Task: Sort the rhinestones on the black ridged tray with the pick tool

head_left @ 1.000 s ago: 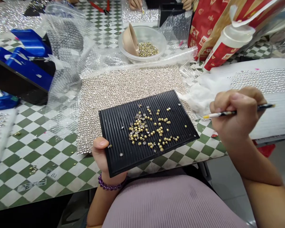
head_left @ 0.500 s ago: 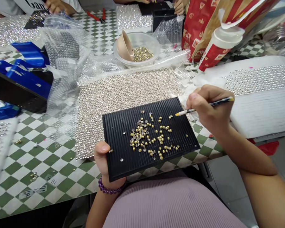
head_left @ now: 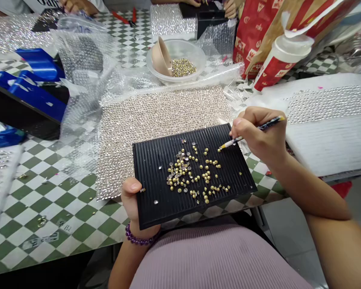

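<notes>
My left hand [head_left: 132, 200] holds the left edge of a black ridged tray [head_left: 156, 212], its thumb on top and the other fingers hidden beneath. Gold and clear rhinestones [head_left: 178, 172] lie scattered over the tray, thickest near its middle. My right hand [head_left: 260, 134] pinches a pen-like picking tool [head_left: 237, 139] above the tray's upper right. The tool's yellow tip is at a single gold stone [head_left: 219, 150]. Behind the tray, and partly covered by it, lies a sheet of rhinestones in close rows [head_left: 162, 108].
Beyond the sheet, a clear bowl [head_left: 200, 60] holds gold stones and a beige cup [head_left: 161, 58]. A paper cup [head_left: 282, 60] and red bag [head_left: 249, 36] stand back right. Blue tape dispensers [head_left: 42, 96] and bubble wrap sit left. Other people's hands work across the table.
My right hand has moved slightly left with the tool, and its tip has gone from beside the stones to a single stone. The whole view has shifted a little.
</notes>
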Action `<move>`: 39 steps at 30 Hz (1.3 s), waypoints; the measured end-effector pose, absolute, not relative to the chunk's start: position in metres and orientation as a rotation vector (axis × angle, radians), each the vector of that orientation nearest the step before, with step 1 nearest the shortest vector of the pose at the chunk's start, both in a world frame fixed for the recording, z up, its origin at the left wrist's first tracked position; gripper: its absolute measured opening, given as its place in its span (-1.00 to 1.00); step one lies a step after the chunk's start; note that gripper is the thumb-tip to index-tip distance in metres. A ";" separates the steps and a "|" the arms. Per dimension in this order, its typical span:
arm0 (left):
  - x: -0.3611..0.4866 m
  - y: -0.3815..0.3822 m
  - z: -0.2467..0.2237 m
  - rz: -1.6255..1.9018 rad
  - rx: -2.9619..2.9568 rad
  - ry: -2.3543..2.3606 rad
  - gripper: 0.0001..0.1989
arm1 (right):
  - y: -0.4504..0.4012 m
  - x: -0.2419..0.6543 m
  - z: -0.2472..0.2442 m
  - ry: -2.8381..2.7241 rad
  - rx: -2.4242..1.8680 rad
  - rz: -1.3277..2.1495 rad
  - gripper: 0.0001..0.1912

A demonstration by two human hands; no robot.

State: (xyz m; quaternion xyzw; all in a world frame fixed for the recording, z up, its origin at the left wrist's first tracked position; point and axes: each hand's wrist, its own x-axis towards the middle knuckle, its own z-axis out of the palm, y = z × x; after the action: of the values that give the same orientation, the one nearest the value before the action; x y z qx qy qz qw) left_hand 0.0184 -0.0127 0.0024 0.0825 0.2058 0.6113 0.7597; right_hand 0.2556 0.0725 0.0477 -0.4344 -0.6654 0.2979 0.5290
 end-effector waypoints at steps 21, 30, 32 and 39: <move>0.017 -0.011 0.000 1.318 0.205 0.374 -0.51 | 0.070 0.258 0.039 -1.448 -1.034 0.875 -0.61; 0.017 -0.011 -0.002 1.300 0.211 0.416 -0.49 | 0.067 0.257 0.039 -1.448 -1.023 0.850 -0.62; 0.017 -0.011 -0.002 1.298 0.211 0.430 -0.48 | 0.069 0.257 0.038 -1.402 -0.987 0.876 -0.62; 0.018 -0.007 0.005 1.389 0.189 0.500 -0.48 | 0.058 0.275 0.048 -1.164 -0.842 0.885 -0.67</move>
State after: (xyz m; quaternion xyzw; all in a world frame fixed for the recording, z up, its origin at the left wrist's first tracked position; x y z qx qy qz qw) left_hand 0.0180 -0.0072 0.0048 0.0861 0.2273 0.6323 0.7356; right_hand 0.2746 0.0584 0.0481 -0.3728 -0.5152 0.3920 0.6648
